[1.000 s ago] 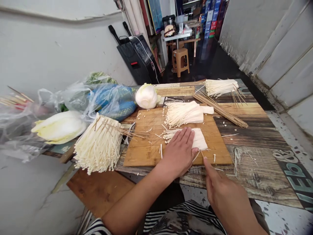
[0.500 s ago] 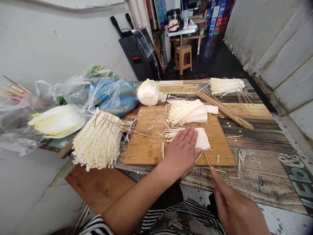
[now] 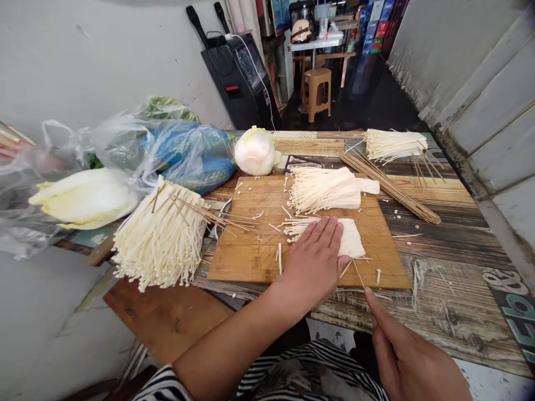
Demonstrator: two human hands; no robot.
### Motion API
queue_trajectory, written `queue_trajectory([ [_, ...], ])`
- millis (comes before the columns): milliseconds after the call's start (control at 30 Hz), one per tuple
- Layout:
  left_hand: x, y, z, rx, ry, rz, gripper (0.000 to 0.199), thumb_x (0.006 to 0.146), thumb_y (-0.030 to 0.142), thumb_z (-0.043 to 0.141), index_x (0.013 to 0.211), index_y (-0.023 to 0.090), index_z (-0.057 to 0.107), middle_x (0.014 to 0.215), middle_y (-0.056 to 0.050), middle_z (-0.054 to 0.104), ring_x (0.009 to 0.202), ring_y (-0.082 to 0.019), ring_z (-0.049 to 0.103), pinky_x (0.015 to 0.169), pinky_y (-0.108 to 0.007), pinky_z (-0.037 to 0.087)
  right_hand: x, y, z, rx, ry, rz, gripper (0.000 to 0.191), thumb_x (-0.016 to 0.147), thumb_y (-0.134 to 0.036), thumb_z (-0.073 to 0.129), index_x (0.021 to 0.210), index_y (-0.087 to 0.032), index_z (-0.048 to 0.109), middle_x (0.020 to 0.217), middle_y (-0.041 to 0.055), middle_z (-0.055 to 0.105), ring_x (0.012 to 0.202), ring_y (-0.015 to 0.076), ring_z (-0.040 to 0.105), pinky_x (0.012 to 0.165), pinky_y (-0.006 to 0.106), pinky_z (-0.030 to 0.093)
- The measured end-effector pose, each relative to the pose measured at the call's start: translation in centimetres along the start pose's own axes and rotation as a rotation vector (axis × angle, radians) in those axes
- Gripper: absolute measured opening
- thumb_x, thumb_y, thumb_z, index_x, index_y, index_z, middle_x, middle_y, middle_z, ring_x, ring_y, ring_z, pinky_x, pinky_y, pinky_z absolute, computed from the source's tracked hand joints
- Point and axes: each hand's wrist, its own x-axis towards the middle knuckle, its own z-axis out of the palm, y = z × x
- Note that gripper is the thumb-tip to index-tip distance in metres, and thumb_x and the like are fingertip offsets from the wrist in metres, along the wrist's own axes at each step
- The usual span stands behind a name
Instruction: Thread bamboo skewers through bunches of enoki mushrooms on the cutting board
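My left hand [image 3: 315, 259] lies flat, fingers stretched out, over a flattened bunch of enoki mushrooms [image 3: 351, 238] on the wooden cutting board [image 3: 238, 253]. The caps stick out to the left of the fingers, and the pale root end shows on the right. My right hand [image 3: 403, 340] pinches a thin bamboo skewer [image 3: 358, 273] whose upper end meets the near edge of that root end; whether it has gone in, I cannot tell. Just behind on the board sits a larger bunch of enoki [image 3: 326, 189]. Small mushroom scraps lie scattered around.
Skewered enoki [image 3: 161, 239] are piled left of the board, with more skewered enoki [image 3: 395, 143] at the back right. Loose skewers [image 3: 393, 189] lie right of the board. Cabbages [image 3: 86, 197] and a blue plastic bag [image 3: 196, 156] stand left; a round cabbage [image 3: 254, 151] sits behind.
The view has shifted slightly. My left hand stays flat on the enoki, and my right hand keeps the skewer at the bunch's near edge with little visible movement.
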Motion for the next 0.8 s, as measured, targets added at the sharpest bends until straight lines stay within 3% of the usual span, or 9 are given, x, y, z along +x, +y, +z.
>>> queue_trajectory([
  [233, 0.0, 0.0, 0.0, 0.015, 0.0, -0.001, 0.059, 0.102, 0.042, 0.022, 0.15, 0.009, 0.029, 0.158, -0.009, 0.022, 0.147, -0.019, 0.018, 0.122, -0.036, 0.017, 1.4, -0.7, 0.0, 0.012, 0.063, 0.007, 0.038, 0.095, -0.013, 0.035, 0.128, -0.001, 0.051, 0.085, 0.011, 0.074, 0.054, 0.0129, 0.066, 0.046, 0.021, 0.05],
  [400, 0.1, 0.0, -0.3, 0.012, -0.021, 0.002, 0.059, 0.102, 0.042, 0.022, 0.149, 0.008, 0.029, 0.158, -0.009, 0.023, 0.147, -0.02, 0.019, 0.122, -0.036, 0.016, 0.9, -0.7, 0.6, -0.014, 0.074, -0.008, 0.049, 0.095, -0.012, 0.035, 0.144, -0.004, 0.035, 0.087, 0.0094, 0.074, 0.055, 0.0129, 0.066, 0.047, 0.022, 0.051],
  [533, 0.1, 0.0, -0.2, -0.002, -0.017, 0.0, 0.058, 0.102, 0.042, 0.024, 0.149, 0.008, 0.031, 0.157, -0.01, 0.024, 0.147, -0.021, 0.02, 0.122, -0.037, 0.017, -0.6, -0.2, 0.9, -0.015, 0.006, -0.001, 0.063, 0.092, -0.011, 0.043, 0.151, -0.008, 0.021, 0.103, 0.0126, 0.072, 0.067, 0.0134, 0.07, 0.052, 0.019, 0.054],
  [800, 0.0, 0.0, -0.1, -0.015, -0.008, -0.003, 0.059, 0.101, 0.042, 0.025, 0.149, 0.009, 0.03, 0.157, -0.009, 0.025, 0.146, -0.02, 0.02, 0.122, -0.037, 0.018, -1.5, 0.5, 0.8, 0.072, -0.032, 0.024, 0.07, 0.09, -0.008, 0.045, 0.153, -0.015, 0.016, 0.109, 0.0087, 0.071, 0.081, 0.0143, 0.071, 0.062, 0.018, 0.057],
])
